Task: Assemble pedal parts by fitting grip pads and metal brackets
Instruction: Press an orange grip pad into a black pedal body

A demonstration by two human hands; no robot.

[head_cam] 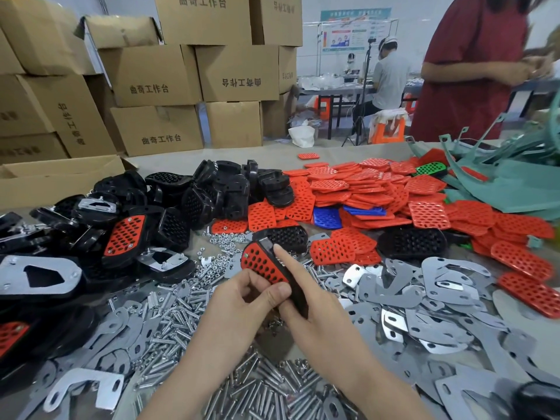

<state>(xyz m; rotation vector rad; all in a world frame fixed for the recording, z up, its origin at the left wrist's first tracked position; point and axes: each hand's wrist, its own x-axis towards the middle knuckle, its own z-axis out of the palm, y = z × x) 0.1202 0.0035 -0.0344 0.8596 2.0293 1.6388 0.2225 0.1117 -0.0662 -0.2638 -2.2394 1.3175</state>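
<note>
A black pedal (295, 294), fitted with a red grip pad (261, 263), is held tilted on edge at the centre of the table. Its lower end is pinched by the left hand (239, 304) from 9 o'clock and gripped by the right hand (312, 316) from 4 o'clock, index finger laid straight along the rim. Loose red pads (378, 189) are piled at 1 o'clock, black pedal bodies (212, 189) at 10 o'clock, metal brackets (439, 298) at 4 o'clock, and bolts (172, 310) at 7 o'clock.

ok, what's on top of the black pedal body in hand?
A red grip pad sits on the pedal body. The left hand covers the pad's lower end; the body's back face is turned away and can't be seen.
</note>
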